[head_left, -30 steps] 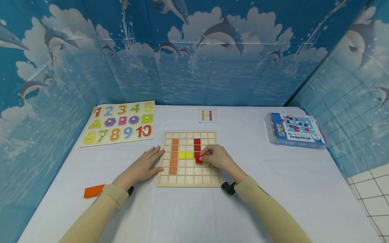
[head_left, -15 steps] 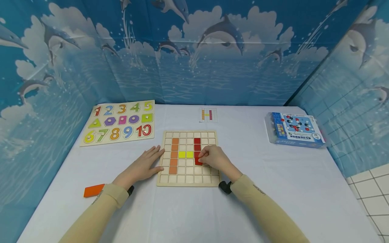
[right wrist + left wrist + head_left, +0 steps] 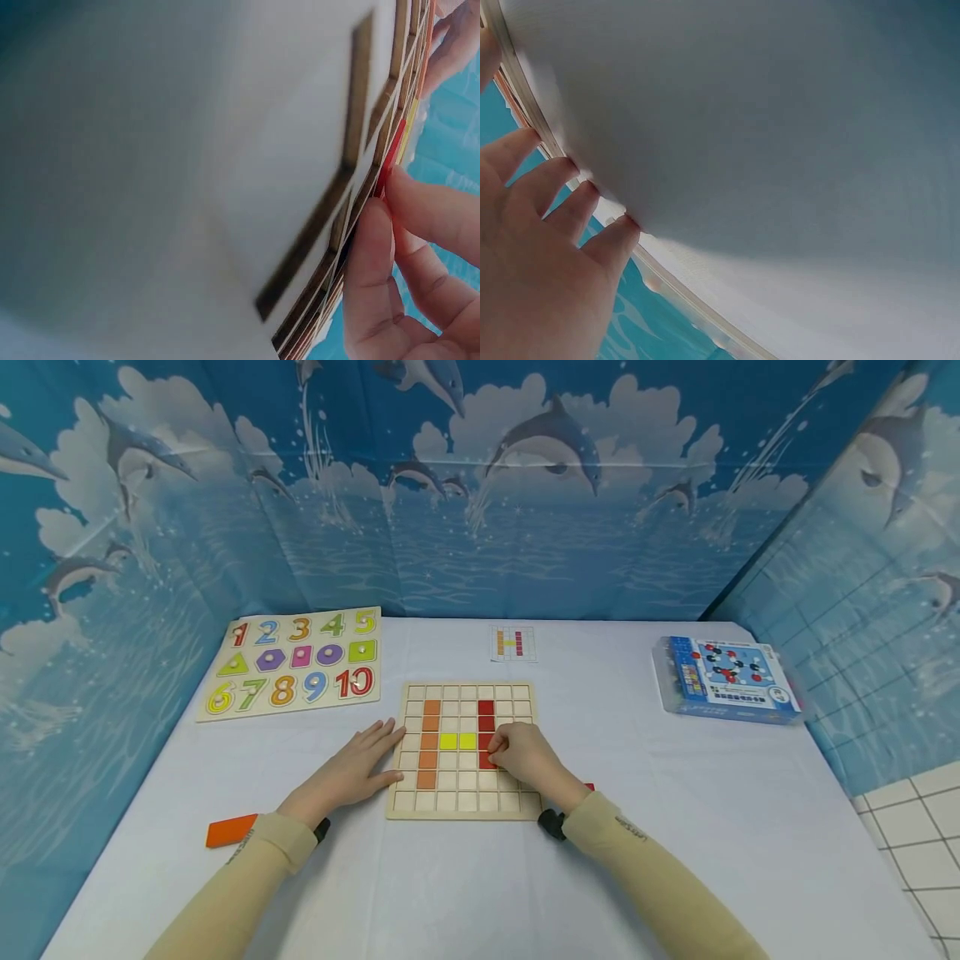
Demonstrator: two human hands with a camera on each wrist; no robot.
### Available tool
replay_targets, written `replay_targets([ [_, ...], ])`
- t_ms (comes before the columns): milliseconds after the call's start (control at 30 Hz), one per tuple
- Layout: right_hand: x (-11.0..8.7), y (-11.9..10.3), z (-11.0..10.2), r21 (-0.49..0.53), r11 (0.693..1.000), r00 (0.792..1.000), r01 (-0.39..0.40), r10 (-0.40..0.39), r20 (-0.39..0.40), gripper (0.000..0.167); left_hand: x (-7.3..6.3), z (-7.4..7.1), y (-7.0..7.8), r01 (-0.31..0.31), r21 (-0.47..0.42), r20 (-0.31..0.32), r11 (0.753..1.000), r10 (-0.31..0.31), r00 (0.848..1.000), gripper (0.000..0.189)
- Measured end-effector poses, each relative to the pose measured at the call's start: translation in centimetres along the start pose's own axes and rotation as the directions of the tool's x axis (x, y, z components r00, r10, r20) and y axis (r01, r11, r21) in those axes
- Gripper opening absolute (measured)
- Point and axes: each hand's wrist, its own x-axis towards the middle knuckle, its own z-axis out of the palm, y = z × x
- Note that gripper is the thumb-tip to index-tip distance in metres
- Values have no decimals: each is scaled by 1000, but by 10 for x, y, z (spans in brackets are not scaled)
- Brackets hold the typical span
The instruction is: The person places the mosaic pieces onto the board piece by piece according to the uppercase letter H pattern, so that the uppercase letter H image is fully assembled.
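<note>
A wooden grid board (image 3: 467, 805) lies in the middle of the table, with a column of orange tiles (image 3: 429, 742), two yellow tiles (image 3: 458, 741) and a column of red tiles (image 3: 486, 718) in its cells. My right hand (image 3: 527, 755) is over the board's right half, its thumb and finger pinching the edge of the lowest red tile (image 3: 487, 760), which lies in line with the red column. In the right wrist view the fingertips meet at a red tile edge (image 3: 389, 159). My left hand (image 3: 348, 770), fingers spread, rests against the board's left edge.
Behind the board lies a small pattern card (image 3: 513, 644). A number-and-shape puzzle board (image 3: 249, 691) is at back left, a blue boxed set (image 3: 738, 681) at back right. Orange pieces (image 3: 231, 832) lie by the left sleeve; a red piece (image 3: 589, 787) peeks out beside the right sleeve.
The red tile in my right hand has gone from tilted to flat under the red column. My right hand has shifted slightly toward me; the left hand stays put.
</note>
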Motion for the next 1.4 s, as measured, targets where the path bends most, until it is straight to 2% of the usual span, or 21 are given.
replay_targets([
  [233,-1,2,-3,7,1000,1000,18,-18,10,6,0,0,-1,-7,3,-7,1000,7,1000,71],
  [467,-14,15,-30,45,998,998,53,-55,35,11,0,1,-1,-9,-3,3,1000,9,1000,72],
  [667,-29,39,-57,64,995,997,76,-78,27,17,1,2,-2,-16,7,-4,1000,16,1000,71],
  [833,-42,65,-72,61,996,998,62,-64,24,21,1,3,-4,-13,8,-2,1000,13,1000,72],
  [1033,-52,88,-80,46,996,997,73,-74,23,25,1,3,-5,-10,8,-1,1000,10,1000,72],
  [1400,-61,100,-81,28,999,997,35,-36,67,37,2,5,-6,-8,14,-7,1000,8,1000,72],
])
